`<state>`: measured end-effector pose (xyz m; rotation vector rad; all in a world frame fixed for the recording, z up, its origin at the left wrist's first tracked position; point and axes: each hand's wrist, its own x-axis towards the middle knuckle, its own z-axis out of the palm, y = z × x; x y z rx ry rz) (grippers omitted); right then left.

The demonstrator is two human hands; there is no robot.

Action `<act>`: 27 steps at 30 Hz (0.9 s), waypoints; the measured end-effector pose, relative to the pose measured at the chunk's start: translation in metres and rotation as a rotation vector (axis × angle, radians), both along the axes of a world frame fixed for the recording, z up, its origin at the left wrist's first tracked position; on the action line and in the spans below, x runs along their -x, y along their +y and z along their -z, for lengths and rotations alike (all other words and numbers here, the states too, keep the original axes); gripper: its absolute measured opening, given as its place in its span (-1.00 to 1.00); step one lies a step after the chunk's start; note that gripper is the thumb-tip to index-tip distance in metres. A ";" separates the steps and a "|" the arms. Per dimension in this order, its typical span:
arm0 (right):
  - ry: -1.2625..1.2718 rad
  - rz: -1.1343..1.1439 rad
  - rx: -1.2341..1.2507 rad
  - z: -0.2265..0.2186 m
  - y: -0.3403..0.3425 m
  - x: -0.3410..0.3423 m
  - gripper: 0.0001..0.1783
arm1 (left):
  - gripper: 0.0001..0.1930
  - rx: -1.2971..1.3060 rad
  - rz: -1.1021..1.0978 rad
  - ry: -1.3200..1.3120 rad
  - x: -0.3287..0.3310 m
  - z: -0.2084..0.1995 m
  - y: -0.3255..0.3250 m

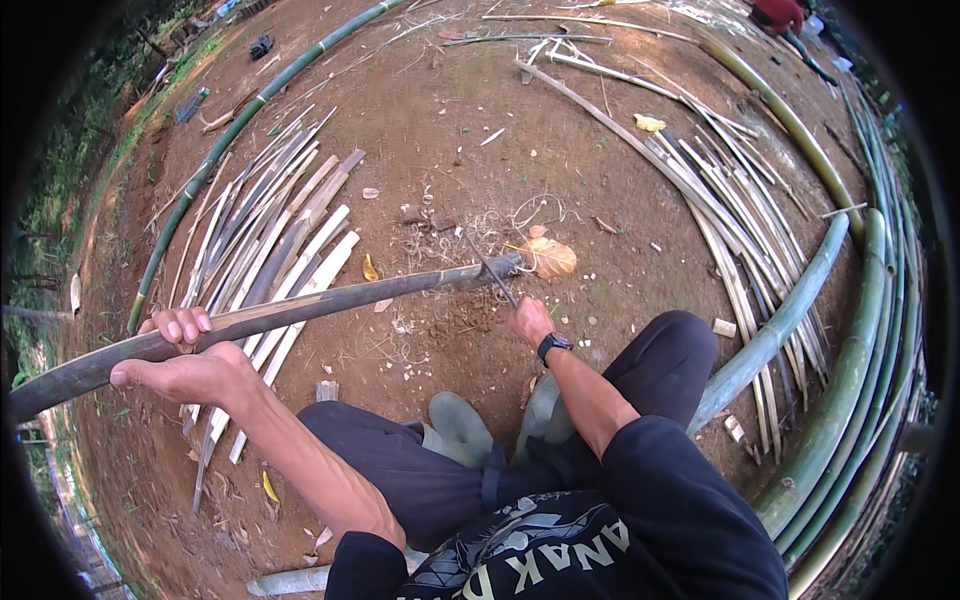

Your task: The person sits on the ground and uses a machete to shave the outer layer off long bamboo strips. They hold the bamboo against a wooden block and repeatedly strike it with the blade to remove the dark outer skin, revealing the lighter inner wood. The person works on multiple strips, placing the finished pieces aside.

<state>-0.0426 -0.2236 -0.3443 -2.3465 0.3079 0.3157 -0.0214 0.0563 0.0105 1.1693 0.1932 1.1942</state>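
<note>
In the head view, cups a long, dark-brown, slightly bowed bamboo pole (330,307) in the left hand (190,368), palm upward toward the pole's left end, fingers curled closely over its far edge, thumb stretched out along its near side. Clenches the right hand (533,320), just below the pole's right end, round the hidden handle of a narrow, straight, dark-bladed knife (489,268). Crosses that end of the pole with the blade; cannot tell whether the edge bites in. Shows just beside the pole's right tip a dry, papery, tan leaf (554,258), and around that end thin, curly, pale shavings (435,240) on crumbly brown soil. Shows above the pole, partly running beneath it, a fan of flat, split-bamboo strips (288,242); well to its right, slender, pale slats (745,240); farther right, thick, smooth, round green bamboo stalks (845,375).
</note>
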 end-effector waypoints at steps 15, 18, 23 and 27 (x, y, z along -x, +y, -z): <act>-0.152 -0.157 -0.106 -0.068 0.039 -0.007 -0.69 | -0.28 -0.017 0.256 -0.083 0.000 0.013 0.030; -0.130 -0.089 -0.011 -0.036 0.023 0.000 -0.71 | -0.30 -0.025 0.270 -0.074 0.002 0.012 0.031; 0.090 -0.061 0.082 0.003 -0.014 0.002 -0.68 | -0.33 -0.007 0.306 -0.086 0.009 0.007 0.035; 0.080 0.001 0.043 0.007 -0.012 0.000 -0.64 | -0.32 -0.040 0.449 -0.058 0.012 0.009 0.042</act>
